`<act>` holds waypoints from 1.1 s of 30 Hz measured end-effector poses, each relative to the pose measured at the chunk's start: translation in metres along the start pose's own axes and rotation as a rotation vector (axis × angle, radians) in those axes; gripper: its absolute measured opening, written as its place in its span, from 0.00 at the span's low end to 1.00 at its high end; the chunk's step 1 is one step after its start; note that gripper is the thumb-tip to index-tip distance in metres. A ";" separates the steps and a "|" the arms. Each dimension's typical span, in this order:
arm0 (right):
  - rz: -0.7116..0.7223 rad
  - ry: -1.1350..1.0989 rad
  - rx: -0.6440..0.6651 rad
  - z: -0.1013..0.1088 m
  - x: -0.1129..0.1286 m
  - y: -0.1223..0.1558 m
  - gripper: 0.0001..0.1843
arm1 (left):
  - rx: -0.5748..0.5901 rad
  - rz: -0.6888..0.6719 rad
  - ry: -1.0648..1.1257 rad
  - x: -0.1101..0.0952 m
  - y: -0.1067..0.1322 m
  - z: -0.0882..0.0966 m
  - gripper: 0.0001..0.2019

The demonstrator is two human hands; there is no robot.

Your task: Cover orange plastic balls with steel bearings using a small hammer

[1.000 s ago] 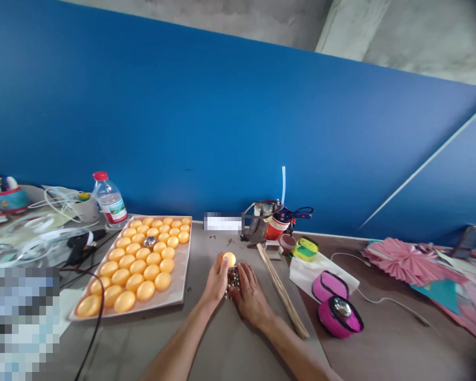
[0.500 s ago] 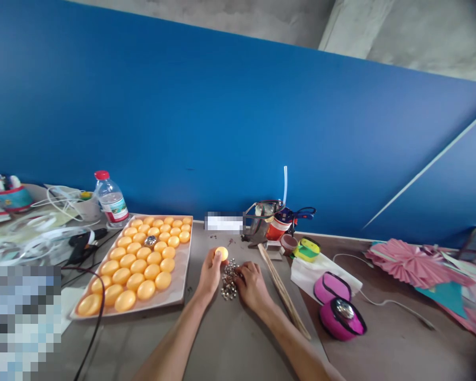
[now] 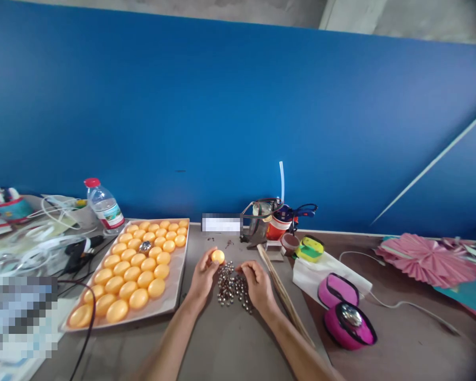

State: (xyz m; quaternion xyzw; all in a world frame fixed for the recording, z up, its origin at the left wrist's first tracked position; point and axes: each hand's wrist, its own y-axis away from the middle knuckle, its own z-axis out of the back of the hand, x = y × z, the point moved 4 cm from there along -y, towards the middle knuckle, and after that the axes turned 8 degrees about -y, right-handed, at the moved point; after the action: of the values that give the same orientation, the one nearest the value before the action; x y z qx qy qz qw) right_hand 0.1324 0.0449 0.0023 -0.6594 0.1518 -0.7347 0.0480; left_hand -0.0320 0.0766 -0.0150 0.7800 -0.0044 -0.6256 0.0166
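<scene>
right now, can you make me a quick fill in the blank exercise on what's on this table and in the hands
1. The left hand holds a small ____ ball at its fingertips.
2. The right hand rests at a pile of small ____ beads on the table.
3. The tray of balls lies to the ____ of both hands.
4. The water bottle beyond the tray has a ____ cap.

Missing words: orange; silver; left; red

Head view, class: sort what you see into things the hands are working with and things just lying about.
In use:
left hand holding an orange ball
right hand at the pile of silver beads
tray of orange balls

Lying about:
water bottle
pink case
wooden sticks
pink paper fan
</scene>
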 end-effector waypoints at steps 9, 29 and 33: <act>-0.145 -0.186 -0.104 -0.002 -0.012 -0.006 0.11 | 0.046 0.121 0.252 -0.003 0.005 -0.004 0.24; -0.391 -0.877 0.066 -0.020 0.005 0.004 0.08 | 0.299 0.179 0.452 -0.020 0.018 -0.019 0.20; -0.388 -0.884 0.067 -0.019 0.008 0.004 0.08 | 0.316 0.184 0.467 -0.020 0.020 -0.022 0.20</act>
State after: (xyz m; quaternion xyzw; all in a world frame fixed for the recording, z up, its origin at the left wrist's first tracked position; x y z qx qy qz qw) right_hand 0.1124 0.0416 0.0066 -0.9227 -0.0326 -0.3840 -0.0088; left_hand -0.0147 0.0580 0.0101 0.8922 -0.1683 -0.4164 -0.0477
